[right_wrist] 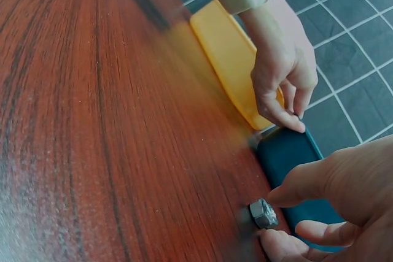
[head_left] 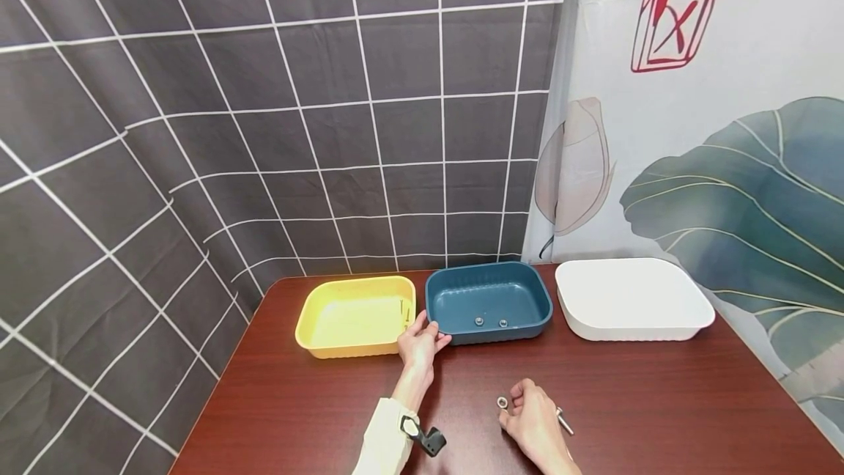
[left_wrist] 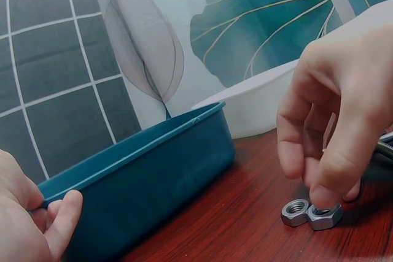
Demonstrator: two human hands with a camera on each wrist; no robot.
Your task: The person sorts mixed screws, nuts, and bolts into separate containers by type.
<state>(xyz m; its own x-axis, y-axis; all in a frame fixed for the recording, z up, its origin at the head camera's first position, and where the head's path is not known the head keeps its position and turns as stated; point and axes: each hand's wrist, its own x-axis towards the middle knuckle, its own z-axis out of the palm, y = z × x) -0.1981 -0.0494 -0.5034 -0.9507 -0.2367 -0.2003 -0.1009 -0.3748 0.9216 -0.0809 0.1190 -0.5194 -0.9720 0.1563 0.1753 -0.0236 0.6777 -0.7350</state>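
Observation:
My left hand grips the front left corner of the blue tray, with the thumb at the rim. Two steel hex nuts lie side by side on the table in front of this tray. Over them reaches my right hand, fingers bent downward. In the right wrist view, its thumb and a finger close about a hex nut; the fingertips partly hide it. Just right of that hand lies a metal bolt, partly covered by the hand.
Inside the blue tray are two more nuts. The yellow tray to its left holds a few thin screws. A white tray stands at the right. Behind the brown table hang a grey grid cloth and a printed curtain.

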